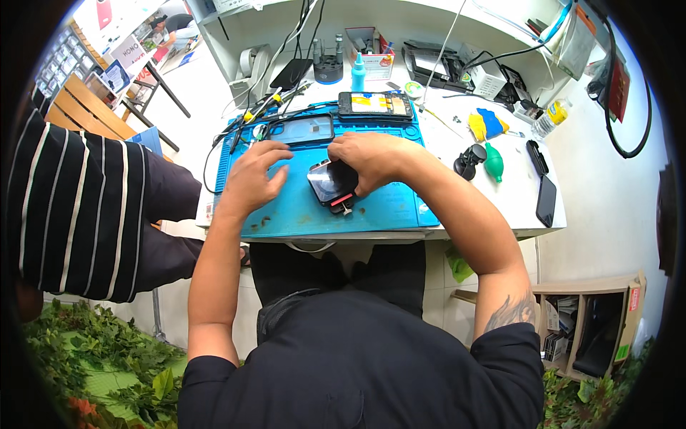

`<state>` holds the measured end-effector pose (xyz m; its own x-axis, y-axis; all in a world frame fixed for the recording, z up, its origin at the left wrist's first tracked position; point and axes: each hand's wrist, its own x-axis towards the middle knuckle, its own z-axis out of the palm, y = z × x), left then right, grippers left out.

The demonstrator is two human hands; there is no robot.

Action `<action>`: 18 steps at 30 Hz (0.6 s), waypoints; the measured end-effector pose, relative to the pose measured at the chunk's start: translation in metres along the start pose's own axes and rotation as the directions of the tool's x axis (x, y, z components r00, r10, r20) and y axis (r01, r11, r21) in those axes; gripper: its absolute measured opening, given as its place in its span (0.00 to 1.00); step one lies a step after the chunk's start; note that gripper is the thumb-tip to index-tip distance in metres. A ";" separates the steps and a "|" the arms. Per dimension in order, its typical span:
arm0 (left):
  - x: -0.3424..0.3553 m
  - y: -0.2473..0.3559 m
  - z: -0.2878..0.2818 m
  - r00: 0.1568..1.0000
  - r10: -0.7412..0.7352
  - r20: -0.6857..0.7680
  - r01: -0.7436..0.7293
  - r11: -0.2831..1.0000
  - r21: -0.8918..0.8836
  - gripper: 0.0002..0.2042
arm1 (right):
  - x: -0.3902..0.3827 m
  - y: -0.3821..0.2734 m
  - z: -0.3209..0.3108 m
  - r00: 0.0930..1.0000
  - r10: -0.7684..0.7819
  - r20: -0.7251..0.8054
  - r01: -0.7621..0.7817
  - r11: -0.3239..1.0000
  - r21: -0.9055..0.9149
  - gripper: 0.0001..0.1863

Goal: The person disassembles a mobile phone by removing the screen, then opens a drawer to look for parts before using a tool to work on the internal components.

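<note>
My right hand (pixel 357 161) grips a black phone or device (pixel 325 179) in a small clamp with a red strip and a metal screw, lying on the blue repair mat (pixel 271 218). My left hand (pixel 261 175) is left of it, over the mat, fingers apart and bent, just below an empty dark phone frame or case (pixel 300 127). An opened phone with yellow inner parts (pixel 375 106) lies at the mat's back edge. Pliers with yellow handles (pixel 250 114) and cables lie at the back left, by the frame.
A blue bottle (pixel 358 71), green blower (pixel 493 163), black round stand (pixel 469 161), blue-yellow cloth (pixel 487 125) and black phone-shaped pieces (pixel 546 200) are on the white desk (pixel 529 214). A shelf overhangs the back. A person in a striped shirt (pixel 86 207) stands close left; another (pixel 175 28) is farther back.
</note>
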<state>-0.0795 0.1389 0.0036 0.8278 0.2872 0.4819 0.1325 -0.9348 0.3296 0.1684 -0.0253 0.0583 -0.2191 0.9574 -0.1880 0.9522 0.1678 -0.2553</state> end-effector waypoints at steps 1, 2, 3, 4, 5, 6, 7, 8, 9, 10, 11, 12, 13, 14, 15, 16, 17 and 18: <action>0.007 0.008 0.004 0.994 -0.059 0.095 0.071 0.990 -0.123 0.14 | -0.003 0.002 0.004 1.000 0.000 -0.024 0.001 1.000 0.017 0.38; 0.015 0.017 0.009 0.975 -0.104 0.196 0.150 0.960 -0.237 0.14 | -0.006 0.005 0.008 0.999 0.001 -0.048 0.001 0.999 0.035 0.38; 0.021 0.023 0.012 0.945 -0.137 0.298 0.237 0.912 -0.334 0.14 | -0.008 0.004 0.009 0.997 -0.003 -0.073 0.007 0.999 0.051 0.38; 0.026 0.022 0.019 0.923 -0.130 0.363 0.254 0.912 -0.322 0.16 | -0.008 0.003 0.010 0.997 -0.001 -0.076 0.006 0.998 0.057 0.39; 0.030 0.016 0.025 0.921 -0.133 0.366 0.266 0.901 -0.342 0.16 | -0.008 0.003 0.010 0.997 0.001 -0.079 0.004 0.998 0.063 0.39; 0.038 0.014 0.029 0.919 -0.131 0.372 0.274 0.890 -0.364 0.17 | -0.011 0.002 0.010 0.996 0.010 -0.084 -0.004 0.997 0.072 0.40; 0.042 0.013 0.032 0.916 -0.129 0.379 0.283 0.878 -0.385 0.17 | -0.013 0.005 0.015 0.989 -0.003 -0.148 0.015 0.997 0.081 0.41; 0.044 0.011 0.032 0.877 -0.151 0.456 0.346 0.857 -0.382 0.18 | -0.015 0.008 0.026 0.977 -0.015 -0.211 0.034 0.996 0.088 0.42; 0.048 0.012 0.037 0.882 -0.114 0.457 0.311 0.870 -0.383 0.19 | -0.023 0.011 0.035 0.962 -0.020 -0.273 0.046 0.995 0.092 0.42; 0.048 0.010 0.036 0.887 -0.092 0.452 0.282 0.883 -0.376 0.19 | -0.034 0.002 0.044 0.878 -0.071 -0.474 0.076 0.997 -0.010 0.44; 0.047 0.007 0.036 0.892 -0.070 0.447 0.254 0.895 -0.368 0.19 | -0.045 -0.007 0.055 0.788 -0.057 -0.613 0.048 0.998 -0.031 0.42; 0.052 0.011 0.038 0.867 -0.072 0.494 0.265 0.905 -0.333 0.19 | -0.063 -0.025 0.059 0.760 0.085 -0.644 -0.079 0.996 0.038 0.41; 0.053 0.012 0.038 0.868 -0.061 0.493 0.239 0.921 -0.307 0.20 | -0.075 -0.043 0.063 0.715 0.214 -0.666 -0.185 0.976 0.116 0.39; 0.055 0.011 0.039 0.869 -0.050 0.492 0.212 0.937 -0.279 0.21 | -0.080 -0.052 0.074 0.723 0.297 -0.624 -0.226 0.955 0.193 0.39; 0.058 0.011 0.040 0.865 -0.032 0.501 0.182 0.950 -0.253 0.21 | -0.086 -0.059 0.086 0.722 0.387 -0.574 -0.276 0.921 0.274 0.39; 0.062 0.014 0.040 0.867 -0.060 0.495 0.260 0.901 -0.346 0.24 | -0.089 -0.062 0.095 0.715 0.471 -0.516 -0.325 0.878 0.351 0.40; 0.059 0.014 0.041 0.854 -0.105 0.509 0.309 0.890 -0.335 0.24 | -0.086 -0.064 0.103 0.697 0.481 -0.531 -0.336 0.874 0.350 0.41; 0.057 0.011 0.041 0.842 -0.147 0.518 0.351 0.880 -0.321 0.24 | -0.080 -0.065 0.108 0.676 0.487 -0.553 -0.345 0.872 0.347 0.44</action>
<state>-0.0087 0.1361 0.0013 0.9604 0.2713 -0.0633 0.2323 -0.6546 0.7194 0.1006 -0.1378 -0.0126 0.4335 0.8587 0.2734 0.8322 -0.2651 -0.4870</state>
